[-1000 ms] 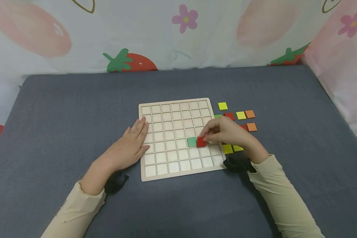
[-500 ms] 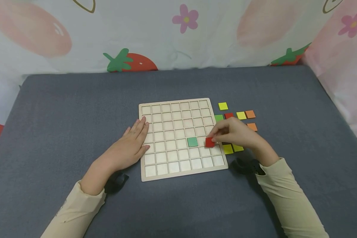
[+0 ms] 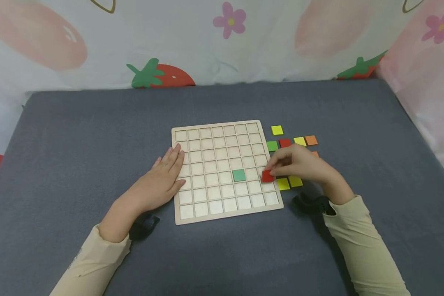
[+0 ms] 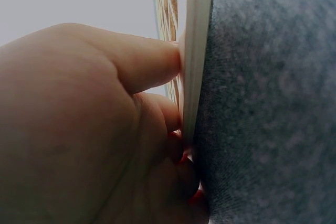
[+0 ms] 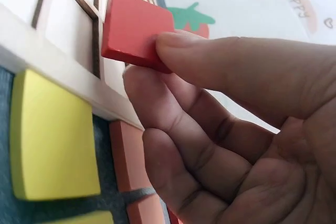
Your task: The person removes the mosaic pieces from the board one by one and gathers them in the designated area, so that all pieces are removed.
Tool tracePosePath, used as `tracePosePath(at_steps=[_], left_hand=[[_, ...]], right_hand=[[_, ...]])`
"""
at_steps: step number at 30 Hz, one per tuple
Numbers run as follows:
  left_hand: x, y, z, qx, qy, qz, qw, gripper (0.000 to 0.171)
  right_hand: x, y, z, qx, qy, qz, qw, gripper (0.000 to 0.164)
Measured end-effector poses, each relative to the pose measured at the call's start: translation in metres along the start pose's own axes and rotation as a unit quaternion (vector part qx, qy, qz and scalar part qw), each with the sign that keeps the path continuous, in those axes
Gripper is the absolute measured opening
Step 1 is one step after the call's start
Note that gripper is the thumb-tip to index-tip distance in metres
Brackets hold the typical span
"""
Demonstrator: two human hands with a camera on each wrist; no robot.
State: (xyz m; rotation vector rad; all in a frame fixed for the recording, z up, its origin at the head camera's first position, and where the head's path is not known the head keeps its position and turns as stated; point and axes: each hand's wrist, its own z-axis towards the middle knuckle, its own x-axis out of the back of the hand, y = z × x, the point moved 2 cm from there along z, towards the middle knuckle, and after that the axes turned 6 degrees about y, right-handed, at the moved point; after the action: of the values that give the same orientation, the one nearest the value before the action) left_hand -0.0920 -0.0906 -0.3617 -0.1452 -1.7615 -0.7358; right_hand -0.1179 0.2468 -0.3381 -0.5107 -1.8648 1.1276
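A pale wooden grid board lies on the dark table, with a green square tile set in one of its cells. My right hand pinches a red square tile between thumb and fingers, over the cells by the board's right edge. In the right wrist view the thumb presses the face of that red tile and the fingertips sit beneath it. My left hand rests with straight fingers on the board's left edge; in the left wrist view its thumb touches the board's rim.
Loose tiles lie right of the board: a yellow tile, a light green tile, a red tile, an orange tile and several others, some partly hidden by the right hand. A patterned curtain hangs behind the table.
My right hand has moved right with the red tile, away from the cell beside the green tile toward the board's right edge. The left hand keeps its place.
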Motion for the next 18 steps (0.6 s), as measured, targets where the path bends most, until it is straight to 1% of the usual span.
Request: tracePosePath(at_steps=[8,14,18], left_hand=[[0.001,0.000,0.000,0.003,-0.007,-0.001,1.0000,0.065],[0.000,0.000,0.000,-0.001,-0.008,0.000,1.0000,0.065],[-0.001,0.000,0.001,-0.001,-0.006,0.002,1.0000,0.065]], right_hand=[[0.011,0.002,-0.007,0.002,-0.012,0.005,1.000,0.009],[0.017,0.007,-0.010,0.010,-0.018,-0.023,1.000,0.008],[0.023,0.008,-0.014,-0.001,-0.007,-0.036,0.999,0.008]])
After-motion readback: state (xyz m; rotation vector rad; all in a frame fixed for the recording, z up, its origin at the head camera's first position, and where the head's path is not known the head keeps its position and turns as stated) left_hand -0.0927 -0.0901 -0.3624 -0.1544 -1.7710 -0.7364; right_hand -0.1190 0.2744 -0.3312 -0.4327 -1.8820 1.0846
